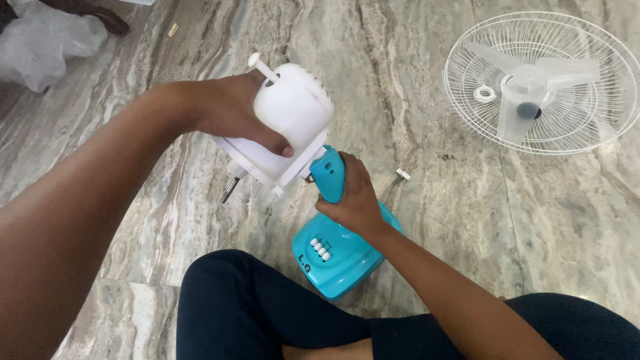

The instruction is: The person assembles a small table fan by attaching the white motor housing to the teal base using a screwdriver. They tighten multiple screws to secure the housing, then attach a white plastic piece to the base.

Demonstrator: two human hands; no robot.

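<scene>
**Head view: two hands on a table fan's motor and neck**

Head camera looks down at a person seated on a grey-veined marble floor (pixel 413 73), dark trouser legs (pixel 267 313) crossing the near edge of the picture.

The left hand (pixel 233 107) comes in from the left and grips the white motor housing (pixel 290 117) of a table fan, thumb on the near face and the other fingers wrapped round the far side — clamped on it, not loose. The housing is tilted, its rounded back pointing up and away, with a small white knob (pixel 260 65) sticking out at the top. A metal shaft (pixel 229 191) pokes down and to the left from the housing's flat front end.

The right hand (pixel 353 197) comes in from the lower right and is closed round the turquoise neck (pixel 330 175) of the fan stand, fingers curled tight around it. The top of the neck meets the lower right corner of the motor housing; whether the two are joined there cannot be told. Below the hand, the turquoise base (pixel 340 260) rests on the floor just beyond the person's legs, with a row of white push buttons (pixel 321 249) on its upper face.

Far right, well apart from the hands, a white wire guard (pixel 467 107) lies flat on the floor with a translucent fan blade (pixel 533 87) resting in it. Between the guard and the base lies a small white part (pixel 402 175) — too small to make out. At the far left corner sits a crumpled clear plastic bag (pixel 43 40).
</scene>
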